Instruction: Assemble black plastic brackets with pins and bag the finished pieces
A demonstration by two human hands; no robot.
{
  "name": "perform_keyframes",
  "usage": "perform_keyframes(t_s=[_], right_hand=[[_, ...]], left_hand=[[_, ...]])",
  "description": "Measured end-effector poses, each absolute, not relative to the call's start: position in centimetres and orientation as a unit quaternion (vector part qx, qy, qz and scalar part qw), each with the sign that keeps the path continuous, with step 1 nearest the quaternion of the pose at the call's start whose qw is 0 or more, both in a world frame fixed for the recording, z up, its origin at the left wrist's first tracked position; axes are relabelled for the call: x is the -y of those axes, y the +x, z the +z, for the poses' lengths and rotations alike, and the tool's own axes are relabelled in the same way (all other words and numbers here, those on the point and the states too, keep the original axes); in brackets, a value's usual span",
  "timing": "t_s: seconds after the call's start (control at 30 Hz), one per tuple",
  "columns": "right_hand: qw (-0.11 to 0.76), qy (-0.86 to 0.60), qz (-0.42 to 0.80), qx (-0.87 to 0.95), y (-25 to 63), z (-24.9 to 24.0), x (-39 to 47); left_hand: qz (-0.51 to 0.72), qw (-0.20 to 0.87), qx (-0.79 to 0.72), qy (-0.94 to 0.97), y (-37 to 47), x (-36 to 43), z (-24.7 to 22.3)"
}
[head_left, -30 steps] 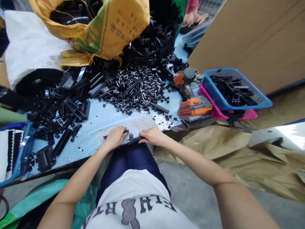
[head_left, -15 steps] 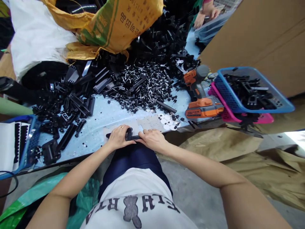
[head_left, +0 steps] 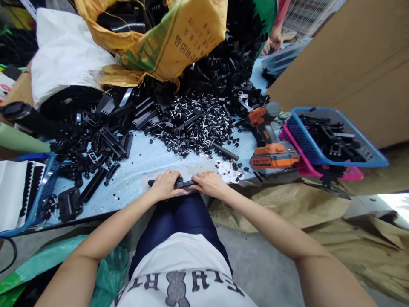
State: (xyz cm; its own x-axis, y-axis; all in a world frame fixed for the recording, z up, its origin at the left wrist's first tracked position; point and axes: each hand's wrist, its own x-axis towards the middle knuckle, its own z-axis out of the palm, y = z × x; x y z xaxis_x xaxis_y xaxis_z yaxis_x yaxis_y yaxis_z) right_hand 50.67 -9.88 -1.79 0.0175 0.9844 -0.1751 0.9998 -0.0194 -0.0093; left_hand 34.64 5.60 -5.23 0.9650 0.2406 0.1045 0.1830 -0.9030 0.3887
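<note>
Blue table [head_left: 137, 160]; black part [head_left: 186, 184] beneath left hand [head_left: 165, 186] and right hand [head_left: 209, 183], in both hands' grip

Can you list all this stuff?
Long part: maybe one, black, front middle
Pins: countless, silver and black, middle
Plastic parts: countless, black, left and back
Discs: several, white, front right
Drill: one, orange and black, right
Blue baskets: two, blue, left and right
Pink basket: one, pink, right
Yellow sack: one, yellow, back
White sack: one, white, left
Cardboard: one, brown, back right
Table: one, blue, middle
Green plastic: some, green, bottom left
Other person's sleeve: one, red, top right
Shirt: one, white, bottom
Left hand: one, bare, on long part
Right hand: one, bare, on long part
</note>
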Motion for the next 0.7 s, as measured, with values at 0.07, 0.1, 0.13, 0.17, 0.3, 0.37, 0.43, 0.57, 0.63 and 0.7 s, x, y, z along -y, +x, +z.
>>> perform_keyframes(t_s=[0.07, 0.1, 0.13, 0.17, 0.3, 0.37, 0.43, 0.57, 0.63, 0.7], right_hand=[[0.031, 0.715, -0.052, -0.696, 51.8, -2.5, 9.3], [0.013, 0.721, -0.042, -0.692, 52.2, -2.7, 8.7], [-0.004, 0.729, -0.031, -0.683, 52.6, -2.8, 7.9], [-0.016, 0.741, -0.018, -0.671, 52.8, -2.8, 6.9], [0.007, 0.783, 0.011, -0.622, 53.1, -3.2, 2.1], [0.033, 0.781, 0.000, -0.624, 53.1, -3.6, 0.6], [0.039, 0.782, -0.004, -0.622, 53.1, -4.1, 0.0], [0.021, 0.802, 0.008, -0.597, 53.3, -4.9, 0.7], [0.019, 0.808, 0.007, -0.588, 53.2, -5.1, 0.9], [0.023, 0.814, 0.005, -0.580, 52.9, -5.1, 0.8]], left_hand=[[0.108, 0.180, -0.171, 0.963, 36.5, -8.5, -4.9], [0.135, 0.171, -0.234, 0.947, 37.5, -10.3, -4.7], [0.156, 0.149, -0.315, 0.924, 38.5, -12.4, -4.6], [0.155, 0.133, -0.371, 0.906, 39.3, -14.3, -4.5], [0.099, 0.131, -0.426, 0.890, 40.0, -18.7, -4.3], [0.109, 0.143, -0.417, 0.891, 38.5, -18.0, -4.3], [0.134, 0.186, -0.404, 0.886, 35.8, -16.0, -4.3], [0.185, 0.288, -0.347, 0.874, 29.3, -11.1, -4.1], [0.184, 0.284, -0.316, 0.886, 27.1, -9.4, -4.0], [0.169, 0.244, -0.300, 0.907, 26.1, -8.2, -3.7]])
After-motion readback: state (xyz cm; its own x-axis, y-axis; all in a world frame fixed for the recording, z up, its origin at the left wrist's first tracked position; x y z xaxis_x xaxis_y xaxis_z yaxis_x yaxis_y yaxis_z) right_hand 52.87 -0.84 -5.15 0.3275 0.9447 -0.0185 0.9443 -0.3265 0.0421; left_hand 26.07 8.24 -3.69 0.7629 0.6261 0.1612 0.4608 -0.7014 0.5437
